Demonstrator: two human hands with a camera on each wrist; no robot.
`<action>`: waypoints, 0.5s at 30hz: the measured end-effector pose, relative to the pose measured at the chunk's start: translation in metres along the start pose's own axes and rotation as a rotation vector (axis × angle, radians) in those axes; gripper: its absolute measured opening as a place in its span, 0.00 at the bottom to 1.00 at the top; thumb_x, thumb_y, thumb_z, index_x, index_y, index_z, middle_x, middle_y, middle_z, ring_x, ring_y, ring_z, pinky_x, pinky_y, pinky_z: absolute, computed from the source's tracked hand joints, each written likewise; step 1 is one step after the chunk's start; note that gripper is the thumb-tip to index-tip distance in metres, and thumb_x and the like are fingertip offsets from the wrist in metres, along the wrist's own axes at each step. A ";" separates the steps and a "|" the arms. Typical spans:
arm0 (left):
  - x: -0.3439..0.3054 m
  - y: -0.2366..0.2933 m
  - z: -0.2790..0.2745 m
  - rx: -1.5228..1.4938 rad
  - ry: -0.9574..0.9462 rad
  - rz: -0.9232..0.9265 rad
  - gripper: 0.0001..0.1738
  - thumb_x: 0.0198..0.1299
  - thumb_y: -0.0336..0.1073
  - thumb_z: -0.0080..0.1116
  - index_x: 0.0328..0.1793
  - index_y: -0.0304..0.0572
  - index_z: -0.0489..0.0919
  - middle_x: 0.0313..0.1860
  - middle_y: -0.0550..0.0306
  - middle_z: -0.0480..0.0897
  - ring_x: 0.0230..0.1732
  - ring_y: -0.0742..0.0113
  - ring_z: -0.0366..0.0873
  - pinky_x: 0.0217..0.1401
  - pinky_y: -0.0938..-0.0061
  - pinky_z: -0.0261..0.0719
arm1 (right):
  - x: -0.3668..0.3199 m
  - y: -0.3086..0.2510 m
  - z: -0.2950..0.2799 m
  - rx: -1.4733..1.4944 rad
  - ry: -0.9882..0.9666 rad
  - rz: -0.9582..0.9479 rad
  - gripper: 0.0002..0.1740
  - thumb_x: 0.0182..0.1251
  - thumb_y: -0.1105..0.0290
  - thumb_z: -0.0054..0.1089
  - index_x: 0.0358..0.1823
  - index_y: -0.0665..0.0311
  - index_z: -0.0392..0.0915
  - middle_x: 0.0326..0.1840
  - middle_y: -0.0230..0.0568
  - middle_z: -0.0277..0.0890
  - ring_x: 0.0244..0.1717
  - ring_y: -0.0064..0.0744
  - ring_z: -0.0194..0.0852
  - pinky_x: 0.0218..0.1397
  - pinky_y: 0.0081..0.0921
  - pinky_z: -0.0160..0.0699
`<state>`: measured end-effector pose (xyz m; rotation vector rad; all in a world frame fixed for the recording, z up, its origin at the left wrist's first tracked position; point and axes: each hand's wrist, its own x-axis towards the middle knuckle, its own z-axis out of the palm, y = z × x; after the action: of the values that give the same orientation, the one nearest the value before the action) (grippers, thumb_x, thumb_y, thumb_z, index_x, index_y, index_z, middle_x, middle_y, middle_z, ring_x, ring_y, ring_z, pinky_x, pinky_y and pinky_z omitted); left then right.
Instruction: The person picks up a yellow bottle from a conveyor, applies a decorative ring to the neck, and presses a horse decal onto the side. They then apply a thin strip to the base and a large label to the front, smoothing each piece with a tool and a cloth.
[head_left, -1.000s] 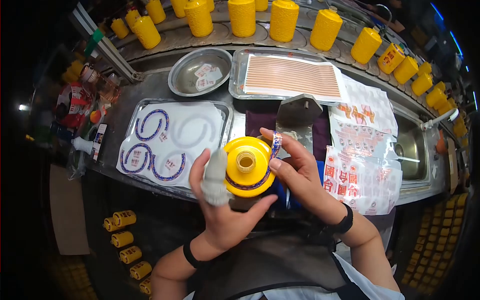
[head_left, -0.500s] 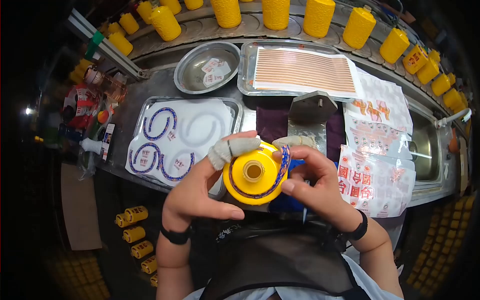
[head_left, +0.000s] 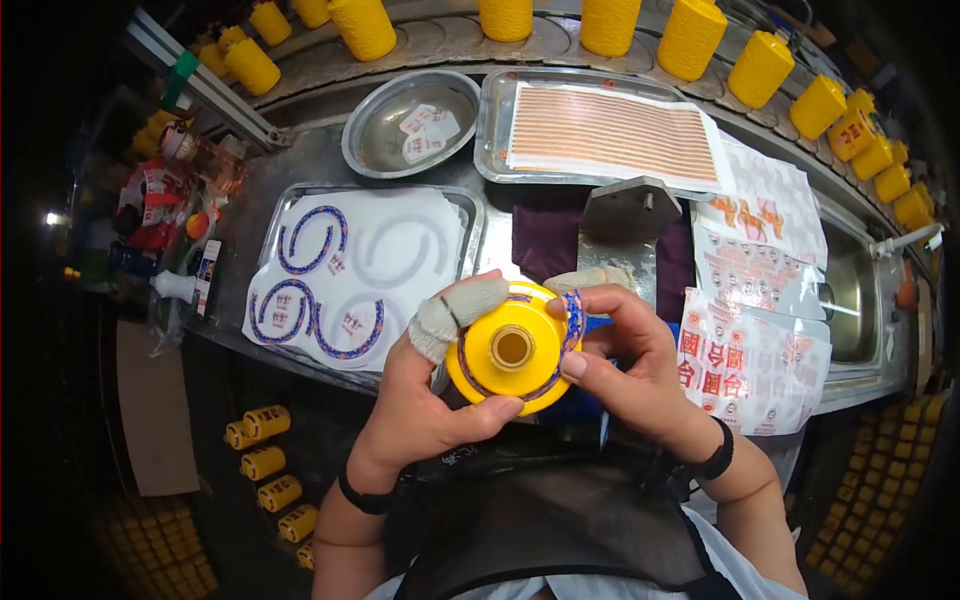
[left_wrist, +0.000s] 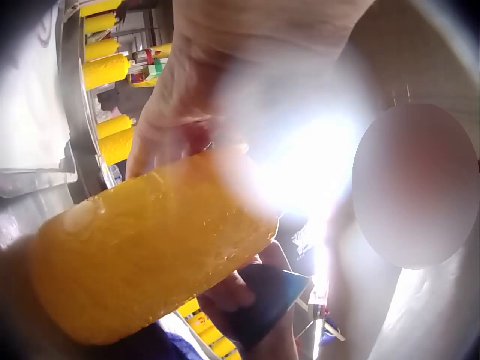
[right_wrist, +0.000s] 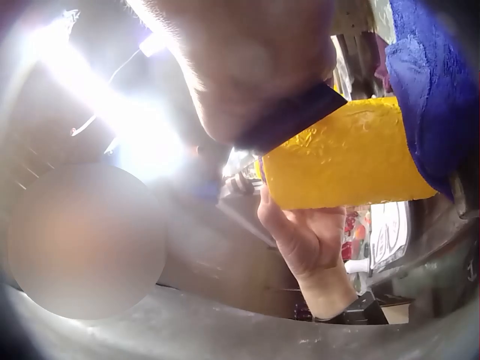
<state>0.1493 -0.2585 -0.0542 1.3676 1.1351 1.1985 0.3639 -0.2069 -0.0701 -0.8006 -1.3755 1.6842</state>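
A yellow bottle (head_left: 483,345) with an uncapped round neck faces up between the hands; its textured side shows in the left wrist view (left_wrist: 150,247) and right wrist view (right_wrist: 345,161). A blue patterned curved strip (head_left: 573,318) lies around its shoulder, its end raised at the right. My left hand (head_left: 425,390), with gloved fingers, grips the bottle's left side, thumb on the near edge of the shoulder. My right hand (head_left: 635,365) pinches the strip's end between thumb and bare index finger; a gloved finger rests behind the bottle.
Blue curved strips lie on a white sheet (head_left: 400,220) in the left tray. Behind stand a metal bowl (head_left: 360,130) and a tray with a striped sheet (head_left: 610,135). Printed sheets (head_left: 760,350) lie right, beside a sink (head_left: 855,300). Yellow bottles line the conveyor (head_left: 440,50).
My left hand has come round the bottle, its thumb now on the near edge. More of the strip lies along the shoulder. The gloved right finger has come into view behind the bottle.
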 end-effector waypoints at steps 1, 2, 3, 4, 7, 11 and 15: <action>-0.002 -0.002 0.001 0.022 0.019 0.015 0.43 0.45 0.36 0.77 0.69 0.34 0.71 0.72 0.44 0.69 0.71 0.56 0.69 0.73 0.65 0.66 | 0.000 0.000 -0.001 -0.023 -0.004 0.000 0.23 0.62 0.75 0.68 0.59 0.65 0.75 0.51 0.30 0.73 0.26 0.05 0.64 0.30 0.08 0.64; -0.008 -0.005 0.002 0.089 0.060 0.089 0.44 0.44 0.37 0.78 0.69 0.34 0.71 0.71 0.43 0.68 0.71 0.55 0.69 0.73 0.65 0.66 | 0.000 -0.001 -0.002 -0.046 -0.005 -0.003 0.23 0.62 0.75 0.68 0.59 0.65 0.75 0.51 0.30 0.73 0.26 0.05 0.64 0.30 0.08 0.64; -0.016 -0.008 0.001 0.154 0.100 0.161 0.44 0.43 0.38 0.79 0.68 0.33 0.71 0.71 0.43 0.68 0.70 0.54 0.69 0.73 0.64 0.66 | 0.000 -0.002 -0.002 -0.043 -0.001 0.004 0.23 0.62 0.75 0.68 0.59 0.65 0.75 0.52 0.30 0.73 0.26 0.05 0.63 0.31 0.08 0.64; -0.024 -0.012 0.000 0.217 0.141 0.229 0.45 0.43 0.39 0.80 0.68 0.32 0.71 0.71 0.43 0.67 0.70 0.54 0.69 0.72 0.64 0.66 | 0.000 -0.003 -0.001 -0.039 0.004 0.016 0.23 0.62 0.75 0.68 0.59 0.65 0.75 0.52 0.30 0.73 0.26 0.05 0.63 0.31 0.08 0.64; -0.041 -0.022 0.006 0.399 0.215 0.326 0.50 0.44 0.41 0.79 0.70 0.28 0.64 0.68 0.42 0.67 0.69 0.51 0.68 0.74 0.62 0.64 | -0.002 -0.003 0.000 -0.016 -0.003 0.032 0.23 0.62 0.75 0.67 0.59 0.65 0.74 0.55 0.30 0.73 0.26 0.05 0.63 0.31 0.09 0.64; -0.049 -0.030 0.009 0.499 0.267 0.430 0.52 0.46 0.40 0.77 0.73 0.27 0.59 0.68 0.41 0.65 0.70 0.48 0.66 0.74 0.59 0.63 | -0.001 0.001 0.000 0.009 -0.008 0.028 0.23 0.63 0.75 0.67 0.60 0.64 0.74 0.58 0.31 0.73 0.27 0.05 0.63 0.31 0.09 0.64; -0.048 -0.025 0.014 0.700 0.294 0.504 0.49 0.46 0.44 0.76 0.70 0.28 0.63 0.67 0.42 0.66 0.70 0.41 0.65 0.75 0.50 0.61 | 0.000 -0.001 0.000 0.013 -0.005 0.038 0.23 0.64 0.75 0.66 0.60 0.65 0.73 0.59 0.32 0.73 0.30 0.06 0.66 0.34 0.08 0.68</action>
<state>0.1579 -0.3046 -0.0845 2.1502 1.5636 1.4576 0.3647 -0.2070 -0.0690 -0.8207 -1.3586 1.7240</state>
